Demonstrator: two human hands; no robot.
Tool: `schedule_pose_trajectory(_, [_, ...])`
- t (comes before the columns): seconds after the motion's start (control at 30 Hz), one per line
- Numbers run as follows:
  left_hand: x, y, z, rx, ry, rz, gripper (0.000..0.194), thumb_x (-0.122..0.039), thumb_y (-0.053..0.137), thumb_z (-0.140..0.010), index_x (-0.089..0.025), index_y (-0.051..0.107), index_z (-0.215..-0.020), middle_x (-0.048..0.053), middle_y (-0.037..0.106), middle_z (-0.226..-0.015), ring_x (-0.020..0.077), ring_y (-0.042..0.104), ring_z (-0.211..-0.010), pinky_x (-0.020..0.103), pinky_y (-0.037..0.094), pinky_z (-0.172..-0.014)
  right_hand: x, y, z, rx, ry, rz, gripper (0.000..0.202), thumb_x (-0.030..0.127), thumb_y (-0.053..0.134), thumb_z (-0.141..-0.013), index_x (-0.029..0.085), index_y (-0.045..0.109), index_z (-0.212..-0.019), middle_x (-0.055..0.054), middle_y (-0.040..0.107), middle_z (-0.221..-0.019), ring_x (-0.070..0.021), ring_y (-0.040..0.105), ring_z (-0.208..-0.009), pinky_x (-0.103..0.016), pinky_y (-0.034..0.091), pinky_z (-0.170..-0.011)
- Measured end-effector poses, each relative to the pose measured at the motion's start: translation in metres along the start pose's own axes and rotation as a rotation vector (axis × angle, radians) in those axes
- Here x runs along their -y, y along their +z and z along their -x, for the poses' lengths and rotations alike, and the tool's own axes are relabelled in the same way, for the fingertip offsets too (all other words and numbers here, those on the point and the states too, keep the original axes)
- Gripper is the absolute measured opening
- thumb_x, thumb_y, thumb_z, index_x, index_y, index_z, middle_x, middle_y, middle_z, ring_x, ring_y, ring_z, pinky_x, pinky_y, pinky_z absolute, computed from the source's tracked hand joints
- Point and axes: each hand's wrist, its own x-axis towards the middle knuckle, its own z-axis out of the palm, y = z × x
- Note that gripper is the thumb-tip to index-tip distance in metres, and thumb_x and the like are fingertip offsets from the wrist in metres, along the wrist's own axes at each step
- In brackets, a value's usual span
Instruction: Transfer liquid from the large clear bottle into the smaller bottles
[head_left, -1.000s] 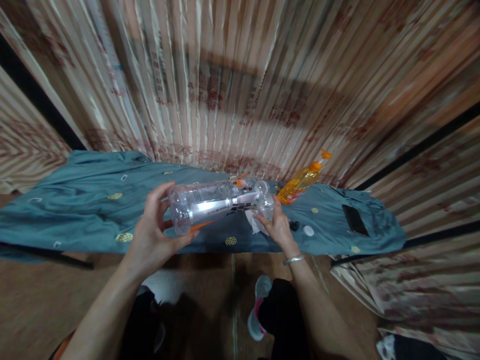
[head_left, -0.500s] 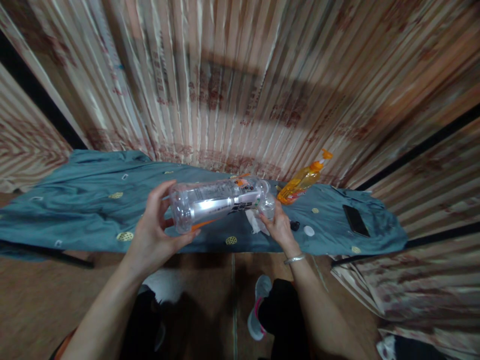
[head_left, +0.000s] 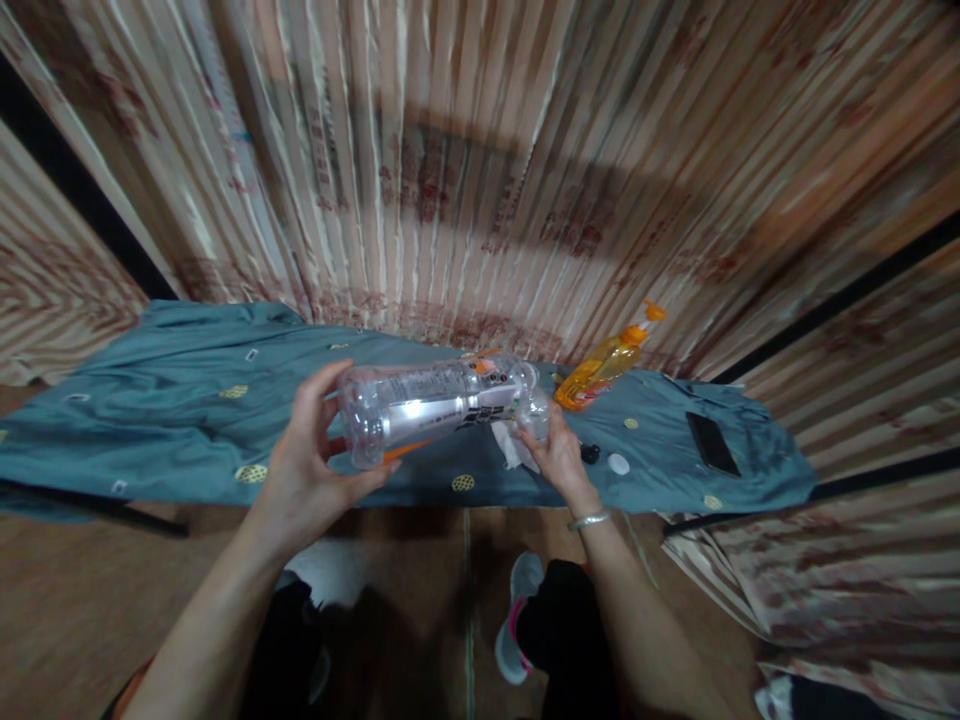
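Note:
A large clear plastic bottle with a printed label lies on its side in the air above the cloth, between my hands. My left hand wraps round its base at the left, thumb below and fingers behind. At the other end my right hand is closed on the bottle's clear neck end; the fingertips there are partly hidden. Under the right hand a crumpled white tissue or wrapper shows on the cloth. Just beyond that hand stands a pump bottle of orange-yellow liquid.
A blue-green patterned cloth covers the long narrow table. On its right side lie a black phone, a white round cap and a small black object. Pleated curtain hangs behind, with dark metal poles at the sides.
Almost nothing differs. Both hands keep their hold on the clear bottle, and the view has shifted very slightly.

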Motion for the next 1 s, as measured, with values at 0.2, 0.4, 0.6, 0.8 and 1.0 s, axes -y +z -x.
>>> schedule_pose_trajectory(0.2, [0.0029,-0.0015,0.0008,0.008,0.022,0.01,0.097,-0.032,0.091,-0.054,-0.031,0.045,-0.14,0.01,0.057,-0.14,0.0307,0.064,-0.121,0.031,0.065,-0.072,0.0024,-0.0012,-0.0005,0.026,0.036,0.019,0.065,0.036,0.067,-0.082,0.012,0.048,-0.14,-0.018,0.069,-0.125,-0.0341,0.069,-0.112,-0.045,0.056,-0.095])
schedule_pose_trajectory(0.4, [0.0042,-0.0015,0.0009,0.01,0.027,0.003,0.099,-0.033,0.091,-0.054,-0.031,0.044,-0.141,0.011,0.054,-0.143,0.0315,0.063,-0.123,0.033,0.066,-0.074,0.0033,-0.0019,-0.0009,0.031,0.023,0.014,0.067,0.037,0.066,-0.083,0.011,0.047,-0.142,-0.02,0.068,-0.128,-0.0347,0.068,-0.115,-0.046,0.055,-0.097])
schedule_pose_trajectory(0.6, [0.0035,-0.0006,0.0012,0.003,0.035,-0.006,0.097,-0.035,0.09,-0.055,-0.031,0.045,-0.141,0.01,0.058,-0.138,0.0314,0.064,-0.122,0.034,0.066,-0.074,0.0001,0.0003,0.0004,0.001,-0.007,0.012,0.065,0.041,0.064,-0.085,0.014,0.047,-0.141,-0.019,0.067,-0.13,-0.0336,0.067,-0.116,-0.046,0.055,-0.097])
schedule_pose_trajectory(0.8, [0.0022,-0.0009,0.0011,0.003,0.019,-0.009,0.099,-0.038,0.09,-0.054,-0.031,0.045,-0.141,0.011,0.057,-0.14,0.0318,0.064,-0.123,0.033,0.065,-0.073,-0.0009,0.0006,0.0004,0.004,-0.024,0.012,0.063,0.041,0.063,-0.086,0.015,0.047,-0.142,-0.018,0.066,-0.132,-0.0325,0.067,-0.118,-0.046,0.054,-0.099])
schedule_pose_trajectory(1.0, [0.0004,-0.0006,0.0013,0.011,0.035,-0.017,0.098,-0.038,0.089,-0.057,-0.031,0.043,-0.143,0.011,0.057,-0.141,0.0319,0.064,-0.122,0.036,0.066,-0.074,0.0016,-0.001,0.0004,0.023,-0.004,0.025,0.065,0.039,0.063,-0.085,0.015,0.045,-0.143,-0.018,0.067,-0.131,-0.0333,0.068,-0.116,-0.046,0.054,-0.098])
